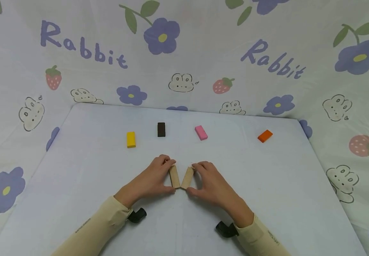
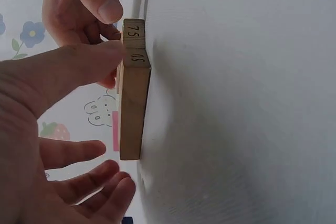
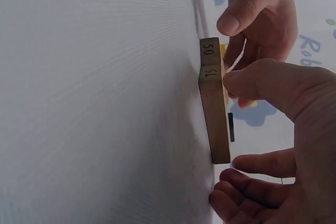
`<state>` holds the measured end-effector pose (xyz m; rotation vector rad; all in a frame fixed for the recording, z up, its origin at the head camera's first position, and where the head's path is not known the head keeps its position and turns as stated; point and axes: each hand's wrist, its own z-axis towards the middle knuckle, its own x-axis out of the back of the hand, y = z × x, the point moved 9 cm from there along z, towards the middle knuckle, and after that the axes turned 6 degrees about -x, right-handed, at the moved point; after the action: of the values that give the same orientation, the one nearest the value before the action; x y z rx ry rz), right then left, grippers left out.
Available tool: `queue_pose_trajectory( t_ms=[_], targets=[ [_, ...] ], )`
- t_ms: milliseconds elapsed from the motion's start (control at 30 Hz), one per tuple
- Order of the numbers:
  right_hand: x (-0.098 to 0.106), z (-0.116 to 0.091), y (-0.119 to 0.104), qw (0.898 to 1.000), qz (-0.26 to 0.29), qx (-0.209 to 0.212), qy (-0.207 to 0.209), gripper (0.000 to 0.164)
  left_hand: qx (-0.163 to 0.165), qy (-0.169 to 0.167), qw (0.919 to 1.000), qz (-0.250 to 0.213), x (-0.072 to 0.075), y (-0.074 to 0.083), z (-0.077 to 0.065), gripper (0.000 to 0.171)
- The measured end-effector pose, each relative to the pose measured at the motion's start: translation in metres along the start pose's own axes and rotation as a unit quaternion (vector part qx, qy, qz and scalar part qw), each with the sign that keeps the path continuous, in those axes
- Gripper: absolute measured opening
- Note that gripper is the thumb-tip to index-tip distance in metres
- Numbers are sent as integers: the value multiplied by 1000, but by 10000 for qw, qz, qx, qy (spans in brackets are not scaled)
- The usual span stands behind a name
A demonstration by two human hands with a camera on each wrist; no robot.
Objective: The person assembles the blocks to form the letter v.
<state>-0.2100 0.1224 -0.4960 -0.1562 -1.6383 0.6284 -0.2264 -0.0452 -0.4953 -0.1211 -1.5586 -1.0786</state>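
Two plain wooden blocks lie on the white table, near ends together and far ends spread in a V. My left hand (image 1: 150, 181) holds the left wooden block (image 1: 174, 177) lengthwise, thumb at the near end and fingers at the far end. The right wooden block (image 1: 187, 177) is held the same way by my right hand (image 1: 214, 185). In the left wrist view, dark digits mark the near ends of the left block (image 2: 133, 111) and the right block (image 2: 134, 32). Beneath the right thumb, the right block (image 3: 216, 121) rests on the table in the right wrist view.
Beyond the hands, a yellow block (image 1: 131, 139), a dark brown block (image 1: 161, 129), a pink block (image 1: 201, 132) and an orange block (image 1: 265, 136) lie spaced apart on the table (image 1: 85, 142). Behind the table hangs a printed cloth (image 1: 197, 42).
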Motion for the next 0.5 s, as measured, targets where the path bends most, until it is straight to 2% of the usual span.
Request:
queue_pose_trajectory(
  t_ms=[133,267,500],
  targets=[
    [4,-1,3,9999,13,-91,45,72,-198,116,9997,85,6,9,-3,81],
    [8,-2,5,9998,60,-74,147,65,-479,149,9987,124,11,25,-7,71],
    [11,-1,9,9997,112,-92,219,59,-946,-70,9951,276,3,42,-11,64]
  ],
)
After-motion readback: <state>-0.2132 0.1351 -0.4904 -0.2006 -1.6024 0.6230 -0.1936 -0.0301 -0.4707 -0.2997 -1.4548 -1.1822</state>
